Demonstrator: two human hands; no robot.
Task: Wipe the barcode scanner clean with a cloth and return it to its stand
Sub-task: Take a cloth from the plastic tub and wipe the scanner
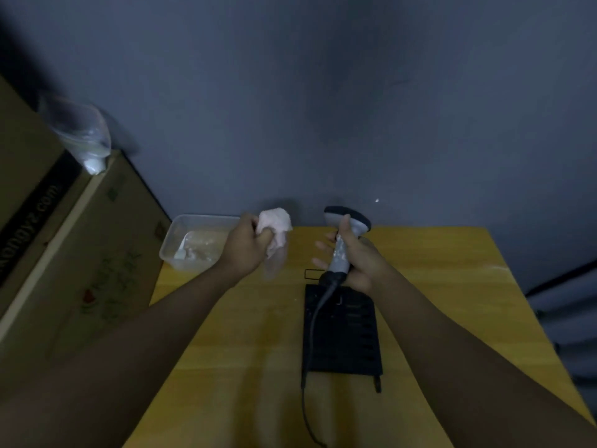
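Observation:
My right hand [355,257] grips the handle of a grey and black barcode scanner [347,221], held upright above the table with its head at the top. Its dark cable [308,350] hangs down over the black flat stand [342,337] lying on the yellow table. My left hand [247,245] is closed on a crumpled pale pink cloth [276,226], held a short way left of the scanner and not touching it.
A clear plastic tub [193,240] with whitish contents sits at the table's back left corner. Cardboard boxes [64,240] stand to the left, with a clear plastic bag [84,130] on top. A grey wall runs behind the yellow table [436,286].

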